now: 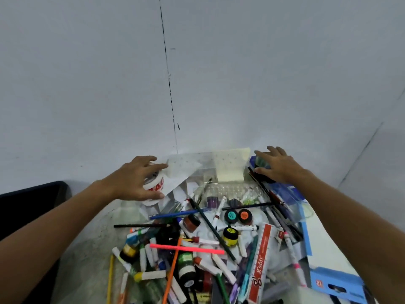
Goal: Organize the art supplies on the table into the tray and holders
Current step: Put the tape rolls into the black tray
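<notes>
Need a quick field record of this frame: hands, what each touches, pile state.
left hand: grips white tape roll with red lettering, far left of pile
right hand: fingers spread, resting on dark object at far right; grip unclear
pile: markers, pencils, paint jars loose on table, unsorted
pink stick: lies across pile
ruler: red-white, right of centre

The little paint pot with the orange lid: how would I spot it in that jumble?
Start at the clear plastic organiser against the wall, between the two hands. Just in front of it, two small black round paint pots sit side by side in the pile. The small black pot with the orange lid is the right one; its twin, the pot with the teal lid, sits left.
</notes>
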`<state>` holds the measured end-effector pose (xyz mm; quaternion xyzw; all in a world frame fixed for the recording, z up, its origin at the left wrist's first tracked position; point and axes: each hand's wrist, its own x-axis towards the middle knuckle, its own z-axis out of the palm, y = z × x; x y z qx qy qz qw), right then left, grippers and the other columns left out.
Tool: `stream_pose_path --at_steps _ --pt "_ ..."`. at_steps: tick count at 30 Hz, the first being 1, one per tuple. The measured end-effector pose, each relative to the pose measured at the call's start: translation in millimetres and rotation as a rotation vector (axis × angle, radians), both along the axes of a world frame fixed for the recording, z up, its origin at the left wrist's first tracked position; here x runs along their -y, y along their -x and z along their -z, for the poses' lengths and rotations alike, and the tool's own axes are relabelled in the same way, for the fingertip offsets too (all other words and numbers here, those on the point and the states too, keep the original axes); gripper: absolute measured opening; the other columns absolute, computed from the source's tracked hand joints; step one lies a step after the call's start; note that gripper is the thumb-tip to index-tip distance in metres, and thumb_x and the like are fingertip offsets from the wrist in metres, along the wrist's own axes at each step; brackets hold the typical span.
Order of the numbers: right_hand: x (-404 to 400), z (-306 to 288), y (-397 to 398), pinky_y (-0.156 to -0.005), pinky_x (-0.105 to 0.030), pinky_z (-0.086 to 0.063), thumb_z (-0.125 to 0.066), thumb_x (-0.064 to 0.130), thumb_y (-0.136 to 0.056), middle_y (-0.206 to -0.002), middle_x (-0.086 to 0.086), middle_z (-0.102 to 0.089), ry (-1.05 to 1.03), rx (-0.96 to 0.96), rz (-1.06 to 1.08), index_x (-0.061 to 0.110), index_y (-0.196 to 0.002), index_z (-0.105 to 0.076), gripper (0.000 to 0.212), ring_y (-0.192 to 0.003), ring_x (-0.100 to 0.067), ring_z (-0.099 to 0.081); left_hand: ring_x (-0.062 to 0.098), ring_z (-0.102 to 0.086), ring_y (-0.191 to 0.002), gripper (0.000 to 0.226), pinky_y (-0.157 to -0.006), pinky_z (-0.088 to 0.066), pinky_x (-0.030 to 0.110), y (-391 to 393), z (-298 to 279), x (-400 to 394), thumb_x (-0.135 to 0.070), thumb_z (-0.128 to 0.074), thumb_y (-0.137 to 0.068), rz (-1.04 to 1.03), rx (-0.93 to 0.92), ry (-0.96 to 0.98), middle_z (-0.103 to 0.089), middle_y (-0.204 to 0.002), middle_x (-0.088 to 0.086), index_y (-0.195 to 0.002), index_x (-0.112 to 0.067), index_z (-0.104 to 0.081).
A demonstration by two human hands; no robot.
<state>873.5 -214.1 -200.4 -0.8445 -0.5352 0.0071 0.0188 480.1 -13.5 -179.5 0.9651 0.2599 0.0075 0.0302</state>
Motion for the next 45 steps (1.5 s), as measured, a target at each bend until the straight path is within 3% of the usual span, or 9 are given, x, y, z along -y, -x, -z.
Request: stream_pose_path --at_steps 3,7,11,15,21,31,34,37,45 --pt "-10.6 11.6 -8.8 -0.110 -0.053 -0.027 -0.041 0.061 -0.093 -0.159 -0.008 -0.012 0.057 0.029 -0.029 0.040 -0.152 -0.014 0.068 -0.144 -0.034 -0.011 0.020 -0.023 -0.140 0.104 -0.108 -0.030 0.041 -3.3 3.0 -0.2 -0.097 -0.025 -0.059 -0.027 -0.059 -0.039 -0.026 -0.156 0.001 -0.149 -0.043 -0.025" --pt "-14.4 21.4 -13.2 -0.106 -0.050 -0.033 -0.045 0.060 -0.092 -0.153 -0.008 -0.025 0.026 0.082 -0.038 0.039 -0.150 -0.023 0.066 -0.136 -0.033 -0.024 0.018 -0.028 -0.136 0.093 -0.102 -0.031 0.034 -5.3 3.4 -0.4 -0.087 -0.027 -0.066 -0.045 -0.077 -0.072 -0.032 -0.152 0.000 -0.148 -0.043 -0.027" --pt "-11.3 17.4 -16.2 -0.103 -0.049 -0.034 -0.049 0.064 -0.088 -0.147 -0.010 -0.032 -0.050 0.098 -0.027 0.038 -0.148 -0.030 0.068 -0.130 -0.035 -0.030 0.020 -0.031 -0.133 0.097 -0.100 -0.033 0.035 -6.0 -0.2 1.0 -0.091 -0.024 -0.066 -0.050 -0.104 -0.088 -0.036 -0.149 0.003 -0.148 -0.041 -0.028" --pt "-7.5 -4.9 -18.4 -0.101 -0.052 -0.035 -0.052 0.063 -0.087 -0.147 -0.012 -0.031 -0.150 0.114 -0.047 0.037 -0.147 -0.032 0.069 -0.129 -0.037 -0.029 0.021 -0.032 -0.134 0.110 -0.099 -0.035 0.037 -4.2 -11.7 12.0 -0.099 -0.011 -0.058 -0.047 -0.081 -0.121 -0.039 -0.147 0.004 -0.148 -0.039 -0.030" --pt "-11.9 -54.2 9.1 -0.101 -0.052 -0.034 -0.057 0.059 -0.085 -0.145 -0.012 -0.035 -0.310 0.124 -0.169 0.035 -0.146 -0.038 0.068 -0.128 -0.036 -0.029 0.020 -0.033 -0.133 0.109 -0.101 -0.035 0.039 6.3 -44.7 33.8 -0.099 -0.015 -0.058 -0.068 0.008 -0.173 -0.041 -0.145 0.004 -0.147 -0.038 -0.033" --pt "-56.4 -89.0 148.7 -0.099 -0.050 -0.036 -0.054 0.062 -0.083 -0.144 -0.014 -0.037 -0.394 0.099 -0.519 0.034 -0.145 -0.040 0.069 -0.127 -0.036 -0.031 0.023 -0.036 -0.132 0.110 -0.102 -0.038 0.046 88.3 -82.8 62.2 -0.099 -0.016 -0.058 -0.182 0.074 -0.226 -0.044 -0.142 0.004 -0.144 -0.035 -0.039" --pt "-70.9 -92.5 199.2 -0.100 -0.048 -0.035 -0.049 0.065 -0.082 -0.145 -0.014 -0.037 -0.385 0.080 -0.614 0.034 -0.145 -0.039 0.072 -0.129 -0.035 -0.030 0.022 -0.034 -0.133 0.107 -0.104 -0.037 0.046 124.4 -89.0 65.9 -0.097 -0.026 -0.059 -0.245 0.069 -0.233 -0.043 -0.144 0.003 -0.145 -0.035 -0.038" --pt "-86.2 -95.4 253.9 -0.101 -0.048 -0.035 -0.048 0.066 -0.082 -0.145 -0.013 -0.037 -0.388 0.060 -0.695 0.034 -0.145 -0.039 0.072 -0.128 -0.034 -0.031 0.021 -0.033 -0.133 0.095 -0.105 -0.036 0.046 168.8 -91.6 66.9 -0.085 -0.033 -0.064 -0.310 0.063 -0.226 -0.042 -0.144 0.002 -0.145 -0.035 -0.037" --pt "-123.8 -96.6 412.3 -0.103 -0.044 -0.032 -0.033 0.076 -0.072 -0.145 -0.010 -0.035 -0.405 -0.038 -0.790 0.037 -0.146 -0.036 0.084 -0.130 -0.031 -0.029 0.020 -0.032 -0.133 0.095 -0.105 -0.035 0.047 315.0 -92.6 50.6 -0.087 -0.032 -0.065 -0.387 0.008 -0.224 -0.042 -0.143 0.001 -0.146 -0.036 -0.035"
